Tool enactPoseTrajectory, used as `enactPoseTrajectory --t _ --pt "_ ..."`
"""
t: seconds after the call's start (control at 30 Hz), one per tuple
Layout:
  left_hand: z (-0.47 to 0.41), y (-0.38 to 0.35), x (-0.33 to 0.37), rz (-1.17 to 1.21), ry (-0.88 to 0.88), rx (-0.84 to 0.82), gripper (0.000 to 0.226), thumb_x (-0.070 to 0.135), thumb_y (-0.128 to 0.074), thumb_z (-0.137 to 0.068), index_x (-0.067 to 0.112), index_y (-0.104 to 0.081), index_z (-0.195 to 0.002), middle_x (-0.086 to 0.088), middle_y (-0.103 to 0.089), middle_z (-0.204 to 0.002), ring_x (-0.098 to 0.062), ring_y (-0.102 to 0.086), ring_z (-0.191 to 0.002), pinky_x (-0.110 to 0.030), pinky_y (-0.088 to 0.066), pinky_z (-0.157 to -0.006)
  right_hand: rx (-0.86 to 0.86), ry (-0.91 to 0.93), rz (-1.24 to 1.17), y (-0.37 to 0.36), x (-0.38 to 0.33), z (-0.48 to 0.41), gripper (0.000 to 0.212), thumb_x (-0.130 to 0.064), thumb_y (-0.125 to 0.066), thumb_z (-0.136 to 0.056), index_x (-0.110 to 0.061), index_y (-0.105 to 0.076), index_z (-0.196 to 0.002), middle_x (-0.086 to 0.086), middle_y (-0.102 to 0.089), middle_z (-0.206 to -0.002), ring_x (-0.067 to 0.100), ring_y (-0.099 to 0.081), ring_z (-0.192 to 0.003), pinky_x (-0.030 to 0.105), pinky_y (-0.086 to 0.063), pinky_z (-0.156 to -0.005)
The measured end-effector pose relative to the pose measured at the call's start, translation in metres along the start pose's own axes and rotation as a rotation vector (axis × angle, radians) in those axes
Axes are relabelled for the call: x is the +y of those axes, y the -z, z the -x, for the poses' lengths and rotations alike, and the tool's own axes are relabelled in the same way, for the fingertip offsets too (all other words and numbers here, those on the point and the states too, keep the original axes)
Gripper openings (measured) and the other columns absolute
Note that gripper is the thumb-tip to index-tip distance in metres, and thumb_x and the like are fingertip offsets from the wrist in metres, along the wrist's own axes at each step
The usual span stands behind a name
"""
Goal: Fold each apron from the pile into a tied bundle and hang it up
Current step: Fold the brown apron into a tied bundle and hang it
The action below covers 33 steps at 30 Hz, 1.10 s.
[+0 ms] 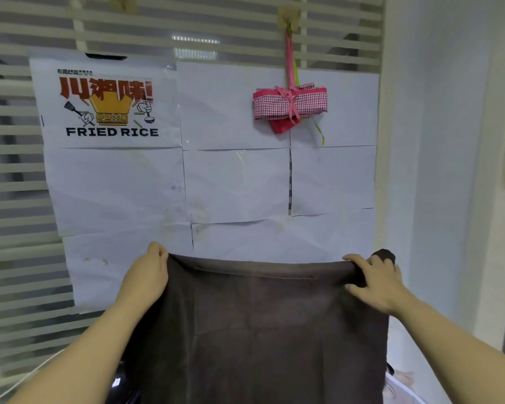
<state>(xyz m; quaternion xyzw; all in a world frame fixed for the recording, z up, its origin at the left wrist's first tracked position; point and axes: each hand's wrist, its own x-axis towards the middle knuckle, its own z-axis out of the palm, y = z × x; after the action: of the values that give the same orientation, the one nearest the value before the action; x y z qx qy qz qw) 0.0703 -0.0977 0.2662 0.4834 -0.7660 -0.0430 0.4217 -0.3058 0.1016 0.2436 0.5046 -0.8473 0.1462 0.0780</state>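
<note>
Brown cloth apron (260,330) held up flat, left hand (146,275) and right hand (376,284) each gripping a top corner. Pink checked tied apron bundle (290,103) hangs on the wall hook (288,17), beside a fried rice poster (108,106) on white taped paper sheets (236,185).

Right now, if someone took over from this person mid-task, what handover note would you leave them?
Left hand grips the top left corner of the brown apron.
Right hand grips its top right corner.
The apron hangs spread between them, not yet folded.
Done: a pink checked bundle, tied, hangs from the hook.
Left: fold and tie the brown apron, then hang it. The pile is out of view.
</note>
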Motion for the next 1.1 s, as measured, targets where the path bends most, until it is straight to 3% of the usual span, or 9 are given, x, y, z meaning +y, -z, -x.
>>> enactPoseTrajectory --t 0.17,0.33,0.43,0.53,0.67,0.77,0.83,0.93,1.1 --pt "-0.008 0.010 0.009 -0.098 -0.112 0.066 0.020 0.029 -0.032 -0.102 0.016 -0.046 -0.096 -0.007 -0.061 -0.072 -0.026 -0.054 -0.065 -0.038 -0.041 -0.059 -0.038 0.018 0.077 0.006 -0.013 -0.008 0.048 -0.058 -0.027 -0.096 -0.033 -0.067 -0.103 -0.004 -0.046 -0.119 0.023 -0.024 -0.130 0.058 0.002 -0.113" --pt "-0.018 0.023 -0.006 -0.287 -0.342 -0.241 0.026 0.052 -0.044 -0.095 0.031 -0.058 -0.088 0.013 -0.062 -0.084 -0.011 -0.057 -0.081 -0.029 -0.044 -0.068 0.046 -0.018 0.138 0.019 -0.018 -0.013 0.046 -0.051 -0.025 -0.101 -0.039 -0.069 -0.104 -0.010 -0.029 -0.150 0.025 0.005 -0.144 0.060 0.016 -0.106" --pt "-0.021 0.019 -0.018 -0.365 -0.489 -0.152 0.040 0.054 -0.035 -0.093 0.029 -0.063 -0.078 0.011 -0.059 -0.077 -0.017 -0.058 -0.075 -0.030 -0.039 -0.064 0.271 0.044 0.154 0.024 -0.024 -0.018 0.031 -0.040 -0.041 -0.100 -0.033 -0.071 -0.101 -0.012 -0.059 -0.122 0.022 -0.031 -0.129 0.047 -0.012 -0.104" --pt "-0.021 0.017 -0.014 -0.552 -0.559 -0.024 0.029 0.046 -0.052 -0.089 0.030 -0.071 -0.074 0.010 -0.058 -0.080 -0.020 -0.056 -0.074 -0.030 -0.034 -0.068 0.480 0.119 0.275 0.029 -0.036 -0.018 0.013 -0.014 -0.066 -0.085 -0.024 -0.073 -0.080 -0.005 -0.066 -0.073 0.023 -0.048 -0.080 0.031 -0.024 -0.068" --pt "-0.022 0.016 0.002 -0.575 -0.281 -0.288 0.021 0.029 -0.049 -0.096 0.033 -0.067 -0.104 0.006 -0.060 -0.112 -0.021 -0.059 -0.103 -0.030 -0.045 -0.080 0.084 -0.036 0.461 0.044 -0.057 -0.014 0.025 0.004 -0.047 -0.083 -0.014 -0.039 -0.069 -0.002 -0.038 -0.070 0.023 -0.058 -0.086 0.026 -0.041 -0.069" --pt "-0.030 0.012 0.009 -0.480 -0.047 -0.395 0.017 0.018 -0.053 -0.093 0.019 -0.064 -0.106 -0.005 -0.065 -0.111 -0.023 -0.063 -0.098 -0.028 -0.048 -0.081 -0.092 -0.133 0.217 0.057 -0.059 -0.025 0.023 0.004 -0.056 -0.084 -0.010 -0.043 -0.071 0.001 -0.047 -0.077 0.022 -0.054 -0.077 0.024 -0.045 -0.068" --pt "-0.033 0.014 0.013 -0.429 0.081 -0.535 0.017 0.015 -0.062 -0.090 0.009 -0.061 -0.105 -0.008 -0.065 -0.107 -0.024 -0.064 -0.099 -0.026 -0.047 -0.078 -0.243 -0.234 -0.178 0.063 -0.056 -0.030 0.006 0.003 -0.057 -0.087 -0.003 -0.056 -0.089 0.005 -0.056 -0.076 0.020 -0.059 -0.065 0.023 -0.050 -0.056" --pt "-0.033 0.025 0.013 0.054 0.332 -0.601 0.012 0.005 -0.050 -0.096 0.005 -0.055 -0.085 -0.012 -0.060 -0.080 -0.028 -0.071 -0.081 -0.023 -0.043 -0.048 -0.302 -0.356 -0.823 0.073 -0.054 -0.026 0.022 -0.003 -0.034 -0.097 0.004 -0.055 -0.100 0.019 -0.065 -0.079 0.036 -0.069 -0.081 0.039 -0.059 -0.072" --pt "-0.039 0.038 0.030 0.684 0.541 -0.332 0.018 0.008 -0.043 -0.101 0.003 -0.053 -0.086 -0.014 -0.061 -0.094 -0.019 -0.071 -0.066 -0.018 -0.053 -0.045 0.162 -0.337 -1.189 0.074 -0.062 -0.033 0.028 0.003 -0.029 -0.092 -0.009 -0.054 -0.085 0.018 -0.058 -0.094 0.027 -0.059 -0.079 0.043 -0.054 -0.075"
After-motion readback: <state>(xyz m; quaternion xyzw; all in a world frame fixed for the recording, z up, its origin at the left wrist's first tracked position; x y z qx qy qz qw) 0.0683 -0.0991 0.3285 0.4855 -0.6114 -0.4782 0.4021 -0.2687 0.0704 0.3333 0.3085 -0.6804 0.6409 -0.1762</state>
